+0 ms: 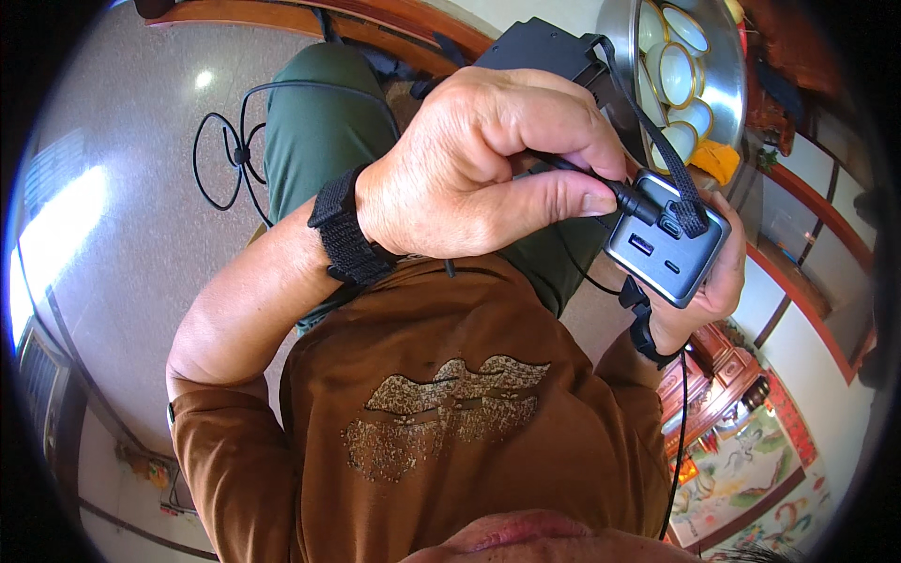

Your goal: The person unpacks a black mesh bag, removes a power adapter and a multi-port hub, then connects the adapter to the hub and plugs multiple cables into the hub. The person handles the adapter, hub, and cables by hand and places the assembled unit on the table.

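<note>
My left hand pinches a black cable plug between thumb and fingers. The plug's tip meets the end face of a grey power bank; how deep it sits in a port I cannot tell. Wrapped around the power bank's far side, my right hand holds it with the ports facing up. Several port openings show on that face. A flat black woven strap runs down across the power bank's end. Black bands circle both my wrists.
Beyond my left hand is a black box-shaped device. A round metal tray holds several gold-rimmed cups and an orange cloth. A black cable loops beside my green-trousered leg. A wooden bench edge runs along the far side.
</note>
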Demonstrator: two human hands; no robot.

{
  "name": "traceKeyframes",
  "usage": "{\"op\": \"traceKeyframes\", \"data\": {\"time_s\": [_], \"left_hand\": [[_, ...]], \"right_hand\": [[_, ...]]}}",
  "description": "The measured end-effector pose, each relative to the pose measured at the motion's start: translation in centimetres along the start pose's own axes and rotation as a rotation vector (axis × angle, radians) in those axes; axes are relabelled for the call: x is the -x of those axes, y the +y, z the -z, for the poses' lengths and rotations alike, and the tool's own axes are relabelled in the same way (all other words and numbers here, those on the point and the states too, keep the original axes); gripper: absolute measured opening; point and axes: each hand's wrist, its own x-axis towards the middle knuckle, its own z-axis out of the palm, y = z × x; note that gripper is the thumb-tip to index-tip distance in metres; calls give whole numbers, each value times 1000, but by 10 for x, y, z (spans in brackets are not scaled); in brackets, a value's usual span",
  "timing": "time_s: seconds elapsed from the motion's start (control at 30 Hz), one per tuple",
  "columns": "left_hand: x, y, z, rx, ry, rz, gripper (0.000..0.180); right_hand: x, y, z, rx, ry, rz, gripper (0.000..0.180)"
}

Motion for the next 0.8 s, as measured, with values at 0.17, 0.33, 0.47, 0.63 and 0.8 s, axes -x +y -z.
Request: {"op": "traceKeyframes", "data": {"time_s": [0.17,0.33,0.47,0.63,0.8], "left_hand": [[-2,5,1,-6,-18,2,15],[-5,6,5,-41,-22,-4,16],[-7,7,10,-50,-33,13,16],[-6,5,12,6,-40,39,16],[-6,4,11,46,-65,29,15]], "right_hand": [[-2,-2,-2,56,-3,-1,60],[-6,-4,-3,90,-6,19,59],[-7,-3,-2,96,-15,39,58],[-2,0,-4,25,-17,-13,56],[3,5,-7,-32,11,-71,54]]}}
